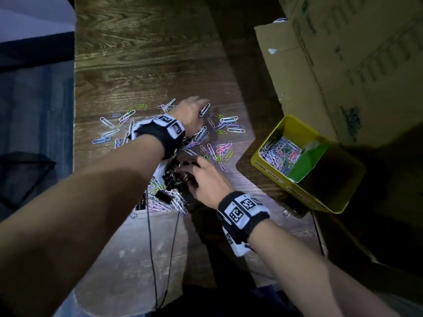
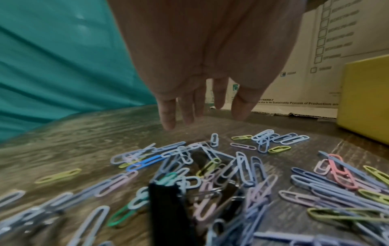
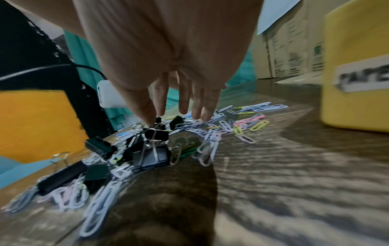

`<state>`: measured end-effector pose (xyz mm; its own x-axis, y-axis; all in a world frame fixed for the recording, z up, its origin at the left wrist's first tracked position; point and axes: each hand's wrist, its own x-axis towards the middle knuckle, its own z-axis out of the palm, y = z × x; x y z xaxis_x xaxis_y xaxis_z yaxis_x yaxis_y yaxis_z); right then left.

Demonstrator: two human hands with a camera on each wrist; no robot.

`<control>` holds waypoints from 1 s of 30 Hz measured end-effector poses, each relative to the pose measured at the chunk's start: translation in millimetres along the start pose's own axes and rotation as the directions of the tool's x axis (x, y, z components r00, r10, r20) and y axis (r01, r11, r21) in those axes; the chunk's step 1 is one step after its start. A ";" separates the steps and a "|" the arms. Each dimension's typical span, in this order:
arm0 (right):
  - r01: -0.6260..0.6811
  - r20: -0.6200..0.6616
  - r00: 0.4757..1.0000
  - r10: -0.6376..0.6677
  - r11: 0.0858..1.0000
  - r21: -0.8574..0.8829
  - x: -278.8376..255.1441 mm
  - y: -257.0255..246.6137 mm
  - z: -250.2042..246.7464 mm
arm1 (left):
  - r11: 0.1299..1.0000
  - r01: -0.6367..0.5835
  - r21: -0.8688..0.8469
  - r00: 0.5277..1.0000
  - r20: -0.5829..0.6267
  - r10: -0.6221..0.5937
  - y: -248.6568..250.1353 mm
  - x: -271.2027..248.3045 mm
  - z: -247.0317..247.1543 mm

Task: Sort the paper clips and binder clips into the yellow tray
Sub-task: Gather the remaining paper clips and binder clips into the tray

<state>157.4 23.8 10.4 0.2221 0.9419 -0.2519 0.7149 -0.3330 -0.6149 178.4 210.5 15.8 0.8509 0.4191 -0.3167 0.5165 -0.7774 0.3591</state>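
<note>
both hands hang spread and empty: left hand [image 1: 191, 113] over scattered paper clips [image 1: 225, 125], right hand [image 1: 206, 177] fingertips down on the black binder clips [image 3: 155, 134]. yellow tray [image 1: 274, 138] sits right, its near compartment lost in shadow.

One yellow tray [image 1: 270, 161], one cardboard box [image 1: 343, 72], two hands; loose paper clips [image 1: 219, 148] and binder clips [image 1: 180, 172] (too many, too tangled to count).
</note>
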 end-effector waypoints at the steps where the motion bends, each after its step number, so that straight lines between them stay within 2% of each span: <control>1: -0.033 -0.002 0.999 0.033 0.999 -0.002 -4.3 6.9 -3.7 | 0.999 0.031 0.024 0.999 0.041 -0.032 1.9 10.2 7.8; 4: -0.126 -0.007 0.992 0.126 0.992 -0.025 -16.3 26.3 -17.0 | 0.984 0.129 0.122 0.977 0.151 -0.147 8.8 26.5 26.1; 7: -0.230 -0.113 0.966 0.232 0.973 0.027 -22.6 39.0 -35.8 | 0.973 0.134 0.190 0.965 0.197 -0.172 11.7 25.9 40.8; 9: -0.312 -0.136 0.938 0.319 0.948 0.067 -20.1 43.3 -48.3 | 0.962 0.113 0.249 0.961 0.217 -0.169 17.2 14.7 47.8; 13: -0.339 -0.161 0.917 0.364 0.927 0.161 1.7 46.1 -56.5 | 0.970 -0.021 0.242 0.959 0.279 -0.048 40.4 -25.1 58.0; 16: -0.346 -0.192 0.905 0.380 0.919 0.187 22.0 49.4 -54.1 | 0.971 -0.145 0.192 0.925 0.374 0.064 46.8 -53.6 56.8; 19: -0.357 -0.187 0.910 0.369 0.929 0.096 41.7 53.5 -53.3 | 0.973 -0.188 0.130 0.935 0.326 0.138 34.1 -72.5 51.7; 22: -0.353 -0.166 0.926 0.338 0.933 -0.071 60.7 56.4 -50.4 | 0.968 -0.121 0.218 0.941 0.334 0.042 12.5 -82.5 48.1; 24: -0.388 -0.072 0.922 0.382 0.913 -0.127 68.1 60.6 -46.9 | 0.952 -0.080 0.296 0.925 0.378 -0.039 -3.1 -85.7 43.4; 27: -0.401 0.045 0.907 0.419 0.890 -0.215 63.2 69.9 -37.3 | 0.938 -0.065 0.341 0.924 0.375 -0.072 -22.4 -87.6 35.6; 30: -0.345 -0.002 0.935 0.355 0.907 -0.243 45.2 72.1 -26.1 | 0.934 -0.003 0.358 0.923 0.361 -0.136 -30.3 -87.1 26.3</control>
<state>236.3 43.5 -25.8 0.4630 0.7623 -0.4523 0.7325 -0.6164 -0.2890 86.1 185.2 9.4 0.6805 0.3230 -0.6577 0.4455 -0.8950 0.0214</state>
